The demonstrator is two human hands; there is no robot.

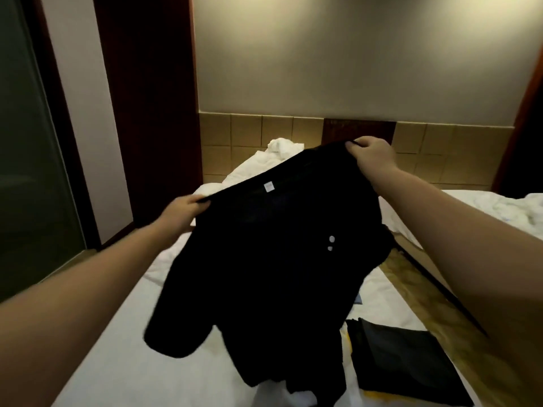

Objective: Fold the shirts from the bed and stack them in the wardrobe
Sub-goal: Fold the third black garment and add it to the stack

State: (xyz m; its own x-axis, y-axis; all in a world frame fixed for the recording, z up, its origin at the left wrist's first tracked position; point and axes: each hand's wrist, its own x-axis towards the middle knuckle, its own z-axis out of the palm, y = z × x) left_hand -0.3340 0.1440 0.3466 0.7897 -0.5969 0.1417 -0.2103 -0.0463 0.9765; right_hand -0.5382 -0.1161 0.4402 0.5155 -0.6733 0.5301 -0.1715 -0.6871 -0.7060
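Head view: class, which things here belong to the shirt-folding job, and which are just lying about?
Belongs to the job: black shirt, gripped at its top edge by the left hand and right hand; bed; dark folded cloth on it, perhaps another shirt.
Just lying about: crumpled white bedding; tiled wall panel.

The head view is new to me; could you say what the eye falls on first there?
A black shirt hangs mid-frame over the white bed, the left hand and the right hand gripping its top edge. At lower right a dark folded garment lies on the bed; crumpled white bedding sits beyond.
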